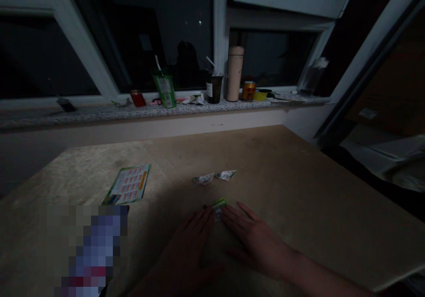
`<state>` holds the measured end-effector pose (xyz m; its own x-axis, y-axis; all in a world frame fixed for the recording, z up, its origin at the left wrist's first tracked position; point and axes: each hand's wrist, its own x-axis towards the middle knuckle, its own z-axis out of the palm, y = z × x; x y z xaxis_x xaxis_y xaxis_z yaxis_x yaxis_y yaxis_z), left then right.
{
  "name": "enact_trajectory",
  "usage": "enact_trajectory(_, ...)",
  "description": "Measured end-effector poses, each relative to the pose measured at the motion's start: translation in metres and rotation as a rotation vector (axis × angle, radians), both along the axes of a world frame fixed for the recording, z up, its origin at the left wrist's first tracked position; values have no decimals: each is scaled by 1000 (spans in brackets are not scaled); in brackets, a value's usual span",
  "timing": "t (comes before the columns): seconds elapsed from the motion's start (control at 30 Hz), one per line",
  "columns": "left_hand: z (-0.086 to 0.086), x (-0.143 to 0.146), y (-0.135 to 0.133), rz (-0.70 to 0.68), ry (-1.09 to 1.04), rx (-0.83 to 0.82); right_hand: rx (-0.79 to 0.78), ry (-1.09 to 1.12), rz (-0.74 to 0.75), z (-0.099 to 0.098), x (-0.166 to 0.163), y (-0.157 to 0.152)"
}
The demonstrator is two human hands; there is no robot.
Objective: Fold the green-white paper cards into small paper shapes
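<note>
A small green-and-white piece of paper [219, 207] lies on the brown tabletop, partly covered by my fingers. My left hand [192, 235] rests flat at its left side, fingers stretched out and fingertips on the paper's edge. From the right, my right hand [250, 235] lies with its fingers extended and their tips on the paper. Just beyond the hands are two small folded paper pieces with printed patterns, a left one [203, 179] and a right one [226, 175], nearly touching each other.
A green-edged printed sheet [129, 184] lies at the left, near a pixelated blue shape [99, 239]. On the window sill [186, 109] stand a green drink pouch [165, 89], a dark cup with straw [214, 88], a tall flask [235, 75], and cans.
</note>
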<state>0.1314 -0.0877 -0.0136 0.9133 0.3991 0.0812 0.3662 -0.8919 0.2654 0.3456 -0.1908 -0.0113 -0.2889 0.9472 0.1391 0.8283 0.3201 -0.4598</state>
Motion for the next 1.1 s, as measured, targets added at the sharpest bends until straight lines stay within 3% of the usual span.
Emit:
enact_trajectory(0.43, 10, -5, 9, -61, 32, -6, -52, 26, -19, 4, -1, -1)
enact_trajectory(0.77, 16, -19, 26, -213, -3, -97, -59, 6, -31, 3, -2, 0)
enact_trajectory(0.93, 17, -13, 24, -218, 28, -11, -48, -5, -30, 1, -2, 0)
enact_trajectory(1.1, 11, -3, 7, -130, 59, 104, -24, -27, -18, 2, -2, 1)
